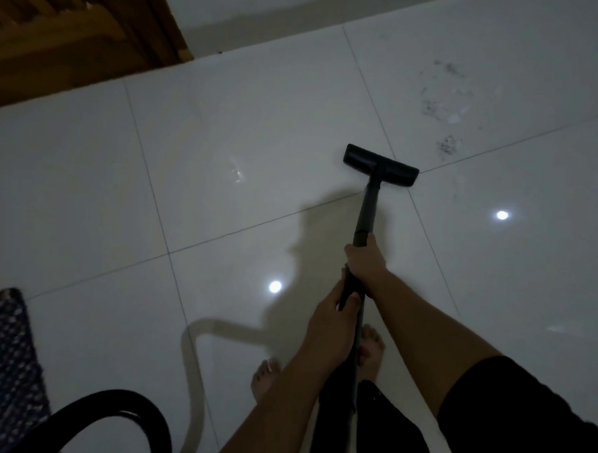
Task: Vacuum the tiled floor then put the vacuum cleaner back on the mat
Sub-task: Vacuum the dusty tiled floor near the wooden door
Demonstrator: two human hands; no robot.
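While dust (pixel 446 106) is lying at one o'clock, the floor head (pixel 381 165) is being pressed flat.
The wand (pixel 364 219) is being gripped — right hand (pixel 366 263) closed above, left hand (pixel 334 325) closed below.

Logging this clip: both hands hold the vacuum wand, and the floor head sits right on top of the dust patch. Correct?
Not quite. In the head view both the left hand and right hand hold the wand, but the floor head sits short of the dust patch, apart from it.

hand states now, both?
Left hand: closed on the wand, lower grip.
Right hand: closed on the wand, higher up.
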